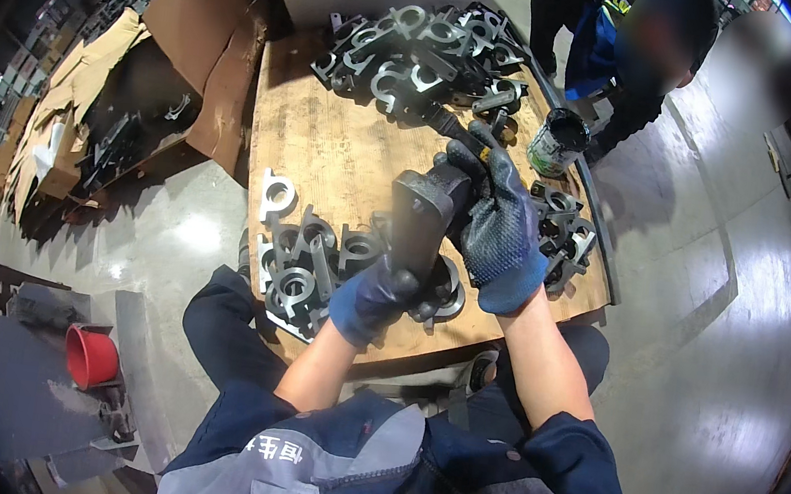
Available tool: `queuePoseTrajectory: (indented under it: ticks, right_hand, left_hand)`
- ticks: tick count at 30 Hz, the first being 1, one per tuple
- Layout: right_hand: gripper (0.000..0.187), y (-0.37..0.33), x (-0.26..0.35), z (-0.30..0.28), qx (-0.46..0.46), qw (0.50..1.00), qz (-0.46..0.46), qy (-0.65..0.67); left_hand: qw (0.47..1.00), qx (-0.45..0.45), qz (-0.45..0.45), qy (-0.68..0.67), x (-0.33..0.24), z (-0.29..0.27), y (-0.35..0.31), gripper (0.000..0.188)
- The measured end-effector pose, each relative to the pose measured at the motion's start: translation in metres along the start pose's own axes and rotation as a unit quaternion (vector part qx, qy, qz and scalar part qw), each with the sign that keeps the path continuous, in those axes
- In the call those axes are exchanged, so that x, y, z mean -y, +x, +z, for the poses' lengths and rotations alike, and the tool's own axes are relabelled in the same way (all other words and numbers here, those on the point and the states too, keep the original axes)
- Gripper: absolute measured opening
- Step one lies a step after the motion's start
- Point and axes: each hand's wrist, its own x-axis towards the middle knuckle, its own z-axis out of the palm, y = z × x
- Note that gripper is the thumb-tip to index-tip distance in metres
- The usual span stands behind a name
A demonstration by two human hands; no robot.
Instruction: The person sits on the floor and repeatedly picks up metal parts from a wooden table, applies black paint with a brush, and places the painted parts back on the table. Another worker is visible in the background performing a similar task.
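Head view shows us the dark metal part [422, 213] raised above the near side of the wooden tabletop [311, 130], between our two hands. Our gloved left hand [377, 291] is closed around its lower end. Our gloved right hand [505, 228] is just beside it, fingers bent; a dark brush-like tool [444, 122] juts out by the fingertips, but we cannot tell how firmly it is held. If the part's smooth side slides in our grip, we judge it could drop onto the near cluster [294, 284] of ring-ended pieces. Farther out, an open can [553, 150] stands near the right edge; a knock from us or the co-worker [588, 59] nearby could spill it. Beyond, the far heap [418, 50] looks loosely piled, so a bump could send pieces sliding.
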Motion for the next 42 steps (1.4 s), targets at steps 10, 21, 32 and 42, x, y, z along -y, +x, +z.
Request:
queuePoseTrajectory:
  ticks: [10,21,32,42]
  right_hand:
    - [0.042,-0.01,-0.004,0.01,-0.045,0.999,0.009,0.009]
    - [0.039,-0.028,-0.003,0.049,-0.01,0.99,-0.079,-0.114]
    - [0.035,-0.059,0.035,0.048,0.127,0.978,-0.027,-0.161]
    - [0.034,-0.064,0.01,0.062,0.148,0.967,0.019,-0.205]
  left_hand:
    - [0.917,-0.12,0.04,0.377,-0.017,0.024,-0.022,0.04]
    - [0.891,-0.274,0.081,0.354,0.006,0.038,-0.032,0.044]
    - [0.864,-0.234,0.348,0.279,-0.057,0.014,-0.064,0.032]
    - [0.882,-0.268,0.333,0.2,-0.052,0.002,-0.081,0.035]
